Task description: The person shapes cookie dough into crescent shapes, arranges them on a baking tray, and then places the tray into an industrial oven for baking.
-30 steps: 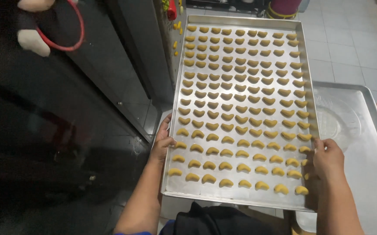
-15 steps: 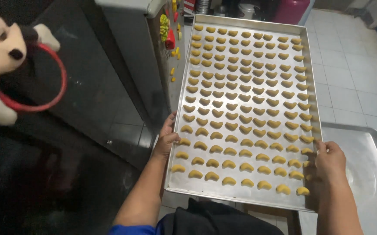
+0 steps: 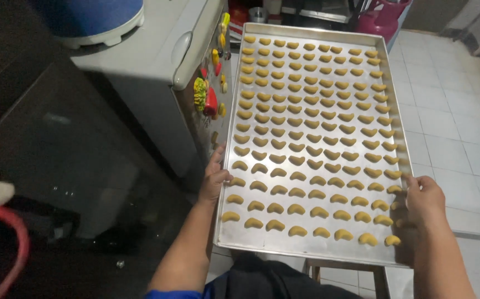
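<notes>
A person's left hand [image 3: 215, 180] grips the left rim of a long metal baking tray [image 3: 262, 241], thumb hooked over the edge at about 9 o'clock on the tray. The right hand [image 3: 425, 200] clamps the opposite rim at about 4 o'clock, thumb on top and fingers curled beneath. Both hands are closed on the tray, which is held level in front of the body, its far end pointing toward 12 o'clock. Rows of small yellow crescent-shaped dough pieces [image 3: 313, 133] cover the tray from end to end. At 10 o'clock from the tray stands a pale grey fridge [image 3: 157, 55], its side dotted with colourful magnets [image 3: 207, 99]. At 2 o'clock a white tiled floor [image 3: 450, 111] stretches away, with a pink gas cylinder [image 3: 386, 19] at 1 o'clock.
</notes>
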